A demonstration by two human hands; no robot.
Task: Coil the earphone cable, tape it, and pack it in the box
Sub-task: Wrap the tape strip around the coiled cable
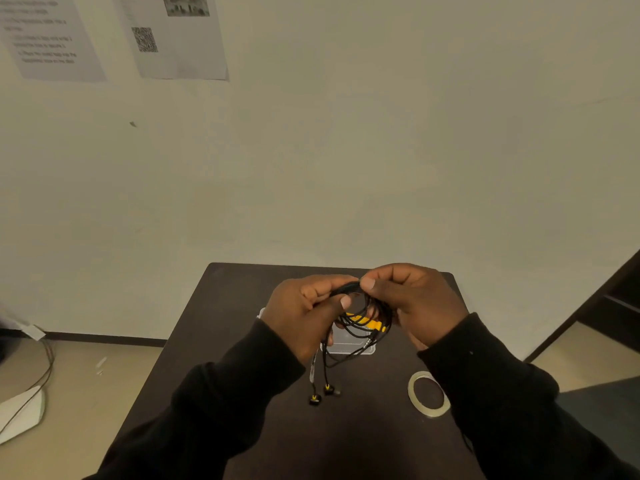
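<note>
Coil pinched between both hands above the box.
Left hand and right hand clamp its top; tape lies below the right hand, nearer that one.

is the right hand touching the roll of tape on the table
Apart. The head view shows the right hand raised, pinching the earphone cable with the left hand, while the tape roll lies on the table below the sleeve.

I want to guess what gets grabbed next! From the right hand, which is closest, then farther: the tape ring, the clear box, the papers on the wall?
From the right hand:
1. Clear box, just under the hands.
2. Tape ring, on the table's right side.
3. Papers, up on the wall, far left.
</note>
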